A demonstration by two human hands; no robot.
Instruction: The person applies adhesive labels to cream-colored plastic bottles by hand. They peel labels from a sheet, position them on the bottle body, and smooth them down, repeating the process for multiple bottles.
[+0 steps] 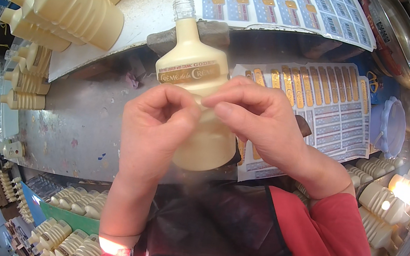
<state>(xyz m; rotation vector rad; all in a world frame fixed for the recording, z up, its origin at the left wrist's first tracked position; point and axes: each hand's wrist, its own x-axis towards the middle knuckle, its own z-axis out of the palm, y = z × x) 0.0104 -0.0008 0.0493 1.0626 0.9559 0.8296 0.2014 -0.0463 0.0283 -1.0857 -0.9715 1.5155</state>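
A cream-coloured bottle [203, 136] with a ribbed body and a clear threaded neck lies tilted before me, its neck resting near a grey cloth-like pad. A gold-brown label [192, 72] bearing writing is on its shoulder. Over the middle of the bottle, my left hand [163, 120] has thumb and forefinger pinched together. My right hand [256, 114] comes in from the other side, its thumb and forefinger close together near the left fingertips. Whether a thin piece is held between the fingers of either hand is too small to tell.
Label sheets lie on the raised white shelf [149, 3] and on the right, where one sheet [337, 122] has gold strips. Unlabelled cream bottles [73, 10] stand upper left. A metal basin [404, 35] and lilac plastic container [388, 127] are right. More bottles fill crates [70, 217] below.
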